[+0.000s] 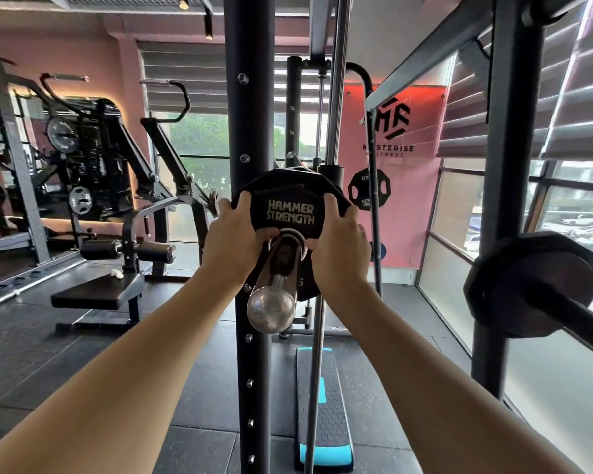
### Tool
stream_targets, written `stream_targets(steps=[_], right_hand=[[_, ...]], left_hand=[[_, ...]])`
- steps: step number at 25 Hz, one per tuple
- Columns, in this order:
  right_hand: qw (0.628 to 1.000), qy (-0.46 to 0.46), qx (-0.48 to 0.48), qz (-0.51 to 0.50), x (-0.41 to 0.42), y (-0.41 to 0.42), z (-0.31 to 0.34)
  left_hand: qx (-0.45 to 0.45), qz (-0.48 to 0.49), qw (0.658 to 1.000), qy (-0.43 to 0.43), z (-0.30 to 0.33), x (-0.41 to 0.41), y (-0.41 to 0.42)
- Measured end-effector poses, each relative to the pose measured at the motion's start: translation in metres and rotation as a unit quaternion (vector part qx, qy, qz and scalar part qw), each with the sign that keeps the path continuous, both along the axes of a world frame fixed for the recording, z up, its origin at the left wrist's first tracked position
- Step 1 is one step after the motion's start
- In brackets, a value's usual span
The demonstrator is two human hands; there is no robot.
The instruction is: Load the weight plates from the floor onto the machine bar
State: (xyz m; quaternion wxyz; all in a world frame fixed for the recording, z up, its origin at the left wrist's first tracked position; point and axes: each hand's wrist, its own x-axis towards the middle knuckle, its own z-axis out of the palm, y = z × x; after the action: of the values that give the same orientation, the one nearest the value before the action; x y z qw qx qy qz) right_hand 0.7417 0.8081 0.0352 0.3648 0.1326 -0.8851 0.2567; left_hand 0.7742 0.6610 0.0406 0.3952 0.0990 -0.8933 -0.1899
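My left hand (231,234) and right hand (336,239) gripped opposite edges of the weight plate (290,212), already on the machine bar (276,285); rigid, probably heavy, best held by its rim.

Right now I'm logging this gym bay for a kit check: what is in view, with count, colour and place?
Hammer Strength plate: one, black with pale lettering, on the bar sleeve, centre.
Bar sleeve: one, chrome, pointing at the camera through the plate.
Larger plate: at least one, black, behind the held plate.
Rack upright: one, black, centre.
Loaded bar end: one, black plate, right.
Hanging plate: one, black, by the pink wall.
Step platform: one, black and teal, on the floor.
Bench: one, black, left.
Left hand: grips the plate's left edge.
Right hand: grips its right edge.
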Motion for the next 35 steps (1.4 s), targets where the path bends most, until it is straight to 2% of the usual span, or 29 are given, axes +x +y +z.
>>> stream_targets(steps=[4, 9, 14, 17, 22, 27, 35], right_hand=[[1.0, -0.001, 0.008, 0.009, 0.0, -0.001, -0.001], [0.997, -0.05, 0.033, 0.039, 0.018, 0.006, 0.018], [0.977, 0.072, 0.033, 0.198, 0.076, -0.027, 0.038], [0.957, 0.109, 0.039, 0.264, 0.115, -0.059, 0.04], [0.934, 0.106, 0.025, 0.341, 0.173, -0.116, 0.016], [0.924, 0.06, 0.056, 0.374, 0.189, -0.16, -0.027], [0.91, 0.036, 0.08, 0.404, 0.167, -0.214, -0.065]], left_hand=[[0.006, 0.001, 1.0, -0.008, 0.002, 0.005, 0.001], [-0.021, 0.023, 0.997, -0.077, 0.009, 0.024, 0.002], [-0.063, 0.04, 0.997, -0.024, 0.008, 0.084, -0.026], [-0.106, 0.057, 0.993, 0.007, 0.003, 0.136, -0.057], [-0.134, 0.139, 0.98, -0.044, -0.013, 0.216, -0.105], [-0.142, 0.215, 0.961, -0.104, -0.036, 0.273, -0.139], [-0.146, 0.27, 0.938, -0.163, -0.061, 0.271, -0.17]])
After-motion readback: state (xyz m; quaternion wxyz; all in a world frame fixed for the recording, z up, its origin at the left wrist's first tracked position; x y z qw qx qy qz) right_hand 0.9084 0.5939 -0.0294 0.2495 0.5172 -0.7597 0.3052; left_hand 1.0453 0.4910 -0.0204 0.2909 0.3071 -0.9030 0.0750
